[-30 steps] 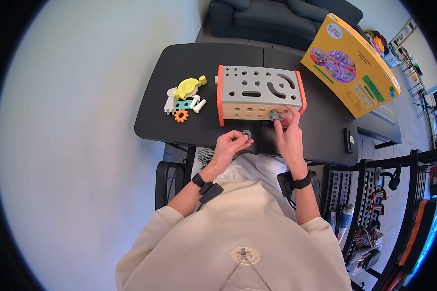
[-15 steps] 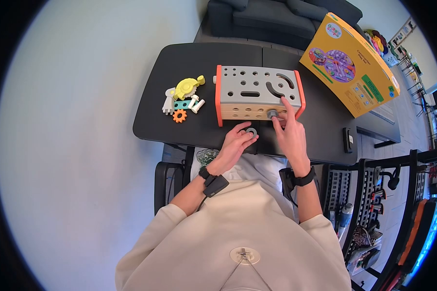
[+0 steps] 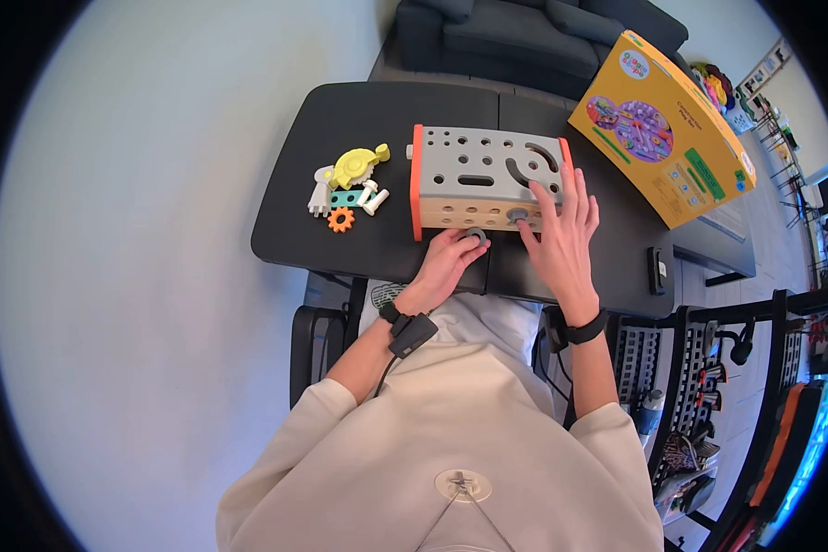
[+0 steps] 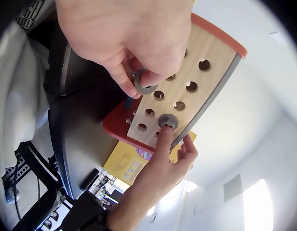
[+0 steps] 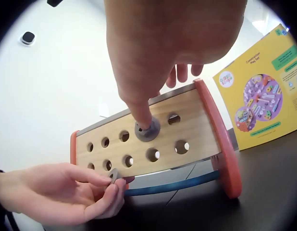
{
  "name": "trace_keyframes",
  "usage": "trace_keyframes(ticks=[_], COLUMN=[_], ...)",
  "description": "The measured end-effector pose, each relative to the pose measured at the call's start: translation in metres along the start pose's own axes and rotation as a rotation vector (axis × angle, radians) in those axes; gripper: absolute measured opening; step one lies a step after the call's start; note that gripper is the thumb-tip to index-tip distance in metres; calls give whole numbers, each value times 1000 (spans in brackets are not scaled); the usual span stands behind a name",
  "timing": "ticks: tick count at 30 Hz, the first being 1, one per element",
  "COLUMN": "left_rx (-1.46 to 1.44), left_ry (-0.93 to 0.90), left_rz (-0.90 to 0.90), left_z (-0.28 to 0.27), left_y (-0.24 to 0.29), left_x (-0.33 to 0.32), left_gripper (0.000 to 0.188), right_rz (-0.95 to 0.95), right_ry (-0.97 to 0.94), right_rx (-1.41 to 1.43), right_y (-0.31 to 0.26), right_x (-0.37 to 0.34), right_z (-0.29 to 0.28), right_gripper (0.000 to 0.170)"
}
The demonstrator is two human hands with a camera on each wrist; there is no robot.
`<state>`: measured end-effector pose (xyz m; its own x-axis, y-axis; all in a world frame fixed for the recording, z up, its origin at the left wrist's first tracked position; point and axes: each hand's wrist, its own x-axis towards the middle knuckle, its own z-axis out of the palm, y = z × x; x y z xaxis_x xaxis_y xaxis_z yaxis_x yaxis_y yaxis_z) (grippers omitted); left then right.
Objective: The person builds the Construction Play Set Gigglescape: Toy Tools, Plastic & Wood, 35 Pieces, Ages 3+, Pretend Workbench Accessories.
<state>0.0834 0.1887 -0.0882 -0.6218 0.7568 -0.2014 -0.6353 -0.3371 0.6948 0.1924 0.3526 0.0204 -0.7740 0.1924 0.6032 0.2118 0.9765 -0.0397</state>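
Note:
A toy workbench [image 3: 488, 161] with a grey perforated top, a wooden front and red end panels stands on the black table. My left hand [image 3: 443, 262] pinches a grey ring [image 4: 145, 83] between thumb and fingers, just in front of the workbench's lower front edge. The hexagonal head of a grey toy bolt [image 5: 147, 130] sits in the upper row of front holes; its shank is hidden. With the thumb, my right hand [image 3: 566, 248] presses on that head, while its other fingers stretch up over the grey top.
Left of the workbench lie a yellow toy saw [image 3: 354, 167], white bolts [image 3: 373, 199], a teal strip [image 3: 345, 199], an orange gear [image 3: 340, 219] and a whitish piece [image 3: 321, 191]. A yellow box [image 3: 662, 129] stands at the right, with a small black object [image 3: 656, 270] nearer me.
The right fingers have gone from gripping the bolt to stretching over the top, thumb on the head. The bolt sits deeper in its hole. My left hand has brought the ring closer to the workbench.

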Motion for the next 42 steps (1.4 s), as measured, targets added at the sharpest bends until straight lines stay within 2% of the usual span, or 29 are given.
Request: trace_keyframes(ticks=[1,3,7,12,18,20,21,23,30,36,38,42], left_rx=[-8,-16,16,111,386,405,461,515,683,807,782,849], left_ry=[9,18,-20,-42,-93,-130,-152,-174,-226,-289,-293,-283], left_rz=[-13,-25,4,55,198,227,239,251,261,370,396,373], left_z=[3,6,10,20,46,55,59,64,76,113,119,124], left_y=[3,5,8,27,61,72,76,78,62,65,63,67], left_x=[-1,-2,-2,-8,-7,-8,-7,-2,13,6,4,0], left_gripper=[29,30,31,30,31,32,31,30,24,26,29,34], right_rz=[-2,-27,-61,61,190,339,335,421,444,576,590,626], right_ry=[2,-163,-120,-106,-76,-136,-135,-185,-193,-190,-141,-180], right_rx=[-2,52,247,375,534,709,710,923,1120,1290,1456,1659], right_y=[2,6,12,7,19,24,28,37,58,78,84,74], right_x=[1,-1,-2,5,5,4,2,-1,-9,-24,-32,-40], right_z=[1,6,18,9,9,10,13,17,15,15,28,33], right_gripper=[63,65,66,60,61,62,62,63,62,60,62,60])
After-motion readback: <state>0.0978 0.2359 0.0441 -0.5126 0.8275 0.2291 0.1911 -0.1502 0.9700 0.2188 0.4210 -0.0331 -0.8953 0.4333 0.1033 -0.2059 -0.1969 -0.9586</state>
